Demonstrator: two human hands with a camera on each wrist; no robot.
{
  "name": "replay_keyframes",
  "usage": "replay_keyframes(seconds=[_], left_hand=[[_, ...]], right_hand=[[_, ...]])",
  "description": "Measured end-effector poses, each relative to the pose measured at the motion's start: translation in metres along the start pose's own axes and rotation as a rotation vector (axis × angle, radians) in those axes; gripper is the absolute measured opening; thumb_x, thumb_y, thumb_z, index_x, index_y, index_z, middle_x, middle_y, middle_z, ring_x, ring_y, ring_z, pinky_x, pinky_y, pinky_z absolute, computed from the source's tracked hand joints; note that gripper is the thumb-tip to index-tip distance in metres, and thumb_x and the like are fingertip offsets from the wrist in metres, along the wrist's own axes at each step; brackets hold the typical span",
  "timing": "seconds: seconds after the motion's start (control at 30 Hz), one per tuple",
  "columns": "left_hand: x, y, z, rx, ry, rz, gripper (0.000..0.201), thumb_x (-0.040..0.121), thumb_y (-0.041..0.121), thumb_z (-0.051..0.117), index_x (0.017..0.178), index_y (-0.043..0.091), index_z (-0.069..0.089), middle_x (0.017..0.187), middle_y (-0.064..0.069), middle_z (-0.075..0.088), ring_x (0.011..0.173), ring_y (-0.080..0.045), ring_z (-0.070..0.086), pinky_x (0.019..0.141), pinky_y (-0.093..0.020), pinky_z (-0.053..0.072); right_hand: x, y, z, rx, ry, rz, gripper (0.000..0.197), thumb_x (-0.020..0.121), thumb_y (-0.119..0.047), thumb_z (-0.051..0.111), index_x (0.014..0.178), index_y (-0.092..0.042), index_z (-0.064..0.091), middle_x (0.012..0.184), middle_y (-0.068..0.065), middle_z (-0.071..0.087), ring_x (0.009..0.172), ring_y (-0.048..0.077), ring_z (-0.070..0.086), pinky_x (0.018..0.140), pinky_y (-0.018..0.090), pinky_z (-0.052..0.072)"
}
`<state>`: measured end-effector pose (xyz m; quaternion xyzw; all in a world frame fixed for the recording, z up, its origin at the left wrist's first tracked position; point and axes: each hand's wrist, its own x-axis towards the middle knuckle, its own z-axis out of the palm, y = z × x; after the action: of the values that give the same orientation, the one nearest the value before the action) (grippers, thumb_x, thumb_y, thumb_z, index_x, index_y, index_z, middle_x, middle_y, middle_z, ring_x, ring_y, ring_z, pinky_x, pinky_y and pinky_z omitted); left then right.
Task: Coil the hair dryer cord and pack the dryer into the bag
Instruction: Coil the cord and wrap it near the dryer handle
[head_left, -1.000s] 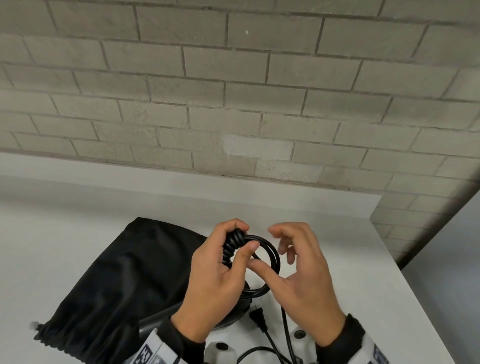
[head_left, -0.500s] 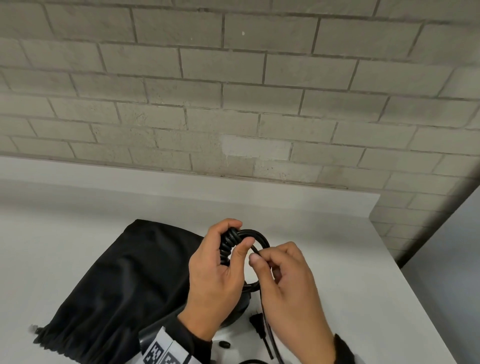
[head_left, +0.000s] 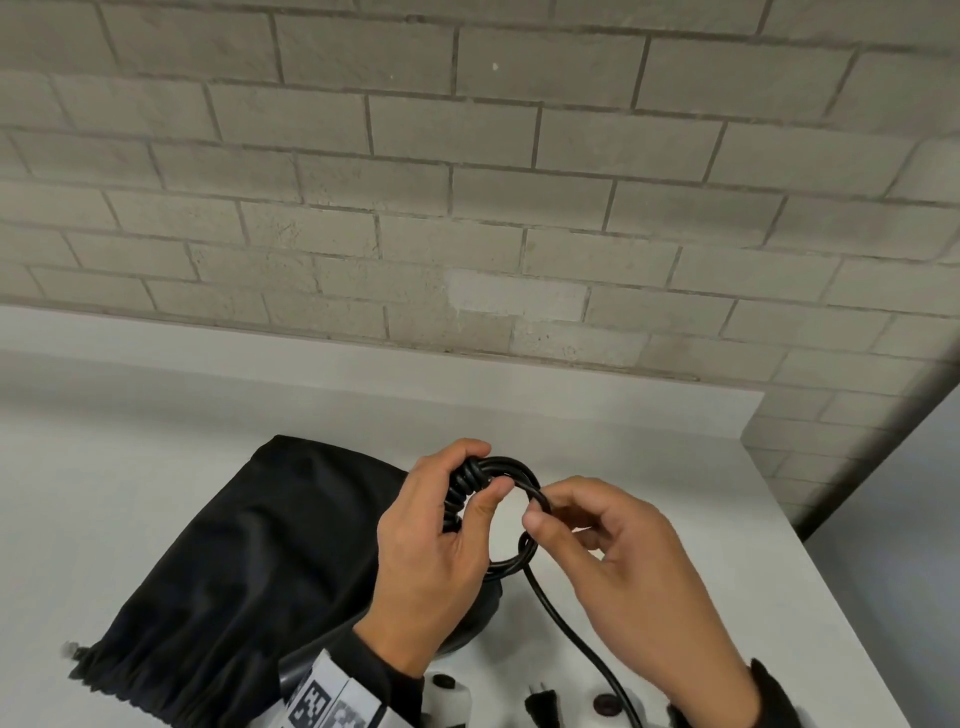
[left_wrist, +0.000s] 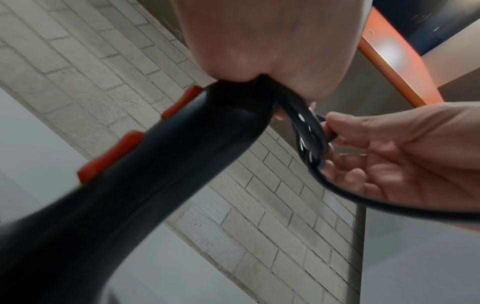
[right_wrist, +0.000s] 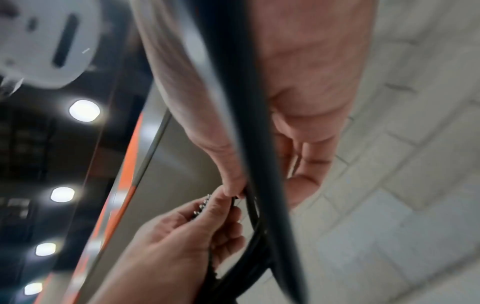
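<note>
My left hand (head_left: 485, 475) grips the black cord coil (head_left: 514, 464) above the table, thumb pressed over the bunched wraps. My right hand (head_left: 543, 512) pinches the cord at the loop's right side. The loose cord tail (head_left: 571, 634) drops from there toward the plug (head_left: 540, 704) at the bottom edge. The black hair dryer (head_left: 480, 616) sits mostly hidden under my left hand. In the left wrist view its handle (left_wrist: 155, 174) shows red switches, and the coil (left_wrist: 309, 139) meets my right hand (left_wrist: 389, 156). The black drawstring bag (head_left: 234, 571) lies flat at the left.
The white table (head_left: 649, 467) ends against a grey brick wall (head_left: 467, 208) at the back, and its right edge drops off near my right hand. White wrist-camera housings (head_left: 447, 696) show at the bottom of the head view.
My right hand has shifted to the right side of the loop and pinches the cord there, with the tail now hanging down to the right. My left hand keeps its grip on the coil.
</note>
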<state>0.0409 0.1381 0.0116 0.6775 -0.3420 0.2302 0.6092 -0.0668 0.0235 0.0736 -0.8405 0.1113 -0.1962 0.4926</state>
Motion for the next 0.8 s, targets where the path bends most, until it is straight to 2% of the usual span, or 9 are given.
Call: replay_keyframes(seconds=[0.07, 0.13, 0.2, 0.27, 0.4, 0.57, 0.67, 0.73, 0.8], left_hand=[[-0.001, 0.000, 0.002, 0.004, 0.015, 0.011, 0.027, 0.091, 0.031, 0.062, 0.113, 0.015, 0.062, 0.096, 0.002, 0.067, 0.090, -0.004, 0.065, 0.079, -0.015, 0.051], [-0.001, 0.000, 0.003, 0.007, 0.028, 0.024, 0.028, 0.092, 0.035, 0.061, 0.114, 0.017, 0.061, 0.096, 0.002, 0.067, 0.090, -0.004, 0.065, 0.080, -0.013, 0.050], [0.000, 0.000, 0.004, 0.026, 0.040, 0.038, 0.028, 0.094, 0.038, 0.059, 0.115, 0.020, 0.059, 0.096, 0.002, 0.066, 0.090, -0.003, 0.064, 0.080, -0.012, 0.049], [0.001, -0.001, 0.004, 0.035, 0.042, 0.046, 0.026, 0.092, 0.034, 0.061, 0.114, 0.021, 0.058, 0.094, 0.003, 0.066, 0.088, -0.003, 0.063, 0.079, -0.012, 0.048], [0.004, -0.003, 0.002, 0.008, 0.031, -0.001, 0.024, 0.090, 0.032, 0.061, 0.113, 0.025, 0.059, 0.093, 0.005, 0.067, 0.085, -0.006, 0.065, 0.076, -0.016, 0.051], [0.008, -0.005, -0.004, -0.052, -0.014, -0.054, 0.024, 0.090, 0.034, 0.062, 0.110, 0.022, 0.062, 0.092, 0.008, 0.068, 0.084, -0.010, 0.068, 0.076, -0.020, 0.052], [0.009, -0.007, -0.008, -0.074, -0.035, -0.070, 0.023, 0.090, 0.037, 0.062, 0.109, 0.026, 0.062, 0.088, 0.011, 0.068, 0.075, -0.006, 0.066, 0.071, -0.018, 0.051], [0.010, -0.007, -0.010, -0.085, -0.064, -0.089, 0.021, 0.089, 0.040, 0.062, 0.108, 0.032, 0.061, 0.087, 0.013, 0.067, 0.069, -0.003, 0.064, 0.067, -0.017, 0.050], [0.011, -0.005, -0.010, -0.089, -0.081, -0.083, 0.020, 0.088, 0.038, 0.063, 0.108, 0.036, 0.059, 0.090, 0.014, 0.067, 0.072, -0.004, 0.065, 0.068, -0.016, 0.049]], right_hand=[[-0.003, 0.001, 0.004, -0.123, 0.086, -0.058, 0.008, 0.089, -0.031, 0.064, 0.085, -0.032, 0.071, 0.082, -0.014, 0.070, 0.081, 0.004, 0.065, 0.068, 0.015, 0.048], [-0.003, 0.002, 0.006, -0.094, 0.125, -0.060, 0.009, 0.089, -0.029, 0.066, 0.083, -0.032, 0.072, 0.076, -0.015, 0.070, 0.074, 0.005, 0.065, 0.065, 0.014, 0.049], [-0.003, 0.002, 0.006, 0.034, 0.104, -0.006, 0.010, 0.087, -0.025, 0.068, 0.082, -0.029, 0.074, 0.069, -0.012, 0.069, 0.065, 0.005, 0.064, 0.061, 0.014, 0.050], [-0.001, 0.002, 0.004, 0.215, 0.060, 0.075, 0.007, 0.085, -0.022, 0.070, 0.082, -0.023, 0.076, 0.067, -0.003, 0.071, 0.058, 0.006, 0.064, 0.058, 0.014, 0.049], [0.003, 0.005, 0.009, 0.540, -0.015, 0.208, 0.019, 0.079, -0.022, 0.073, 0.091, -0.007, 0.075, 0.075, 0.015, 0.073, 0.063, 0.019, 0.066, 0.063, 0.022, 0.054], [0.006, 0.010, 0.012, 0.779, -0.155, 0.198, 0.027, 0.078, -0.032, 0.075, 0.085, -0.006, 0.074, 0.070, 0.014, 0.061, 0.057, 0.016, 0.055, 0.057, 0.024, 0.049], [0.009, 0.016, 0.010, 0.652, -0.209, 0.065, 0.021, 0.086, -0.027, 0.071, 0.087, -0.006, 0.072, 0.068, 0.011, 0.061, 0.054, 0.018, 0.056, 0.057, 0.026, 0.049], [0.012, 0.021, 0.008, 0.426, -0.190, -0.069, 0.008, 0.084, -0.021, 0.071, 0.089, -0.014, 0.072, 0.070, 0.003, 0.067, 0.057, 0.017, 0.061, 0.060, 0.028, 0.052], [0.015, 0.028, 0.005, 0.166, -0.151, -0.234, 0.010, 0.082, -0.024, 0.076, 0.091, -0.023, 0.072, 0.074, -0.002, 0.069, 0.063, 0.013, 0.063, 0.062, 0.030, 0.053]])
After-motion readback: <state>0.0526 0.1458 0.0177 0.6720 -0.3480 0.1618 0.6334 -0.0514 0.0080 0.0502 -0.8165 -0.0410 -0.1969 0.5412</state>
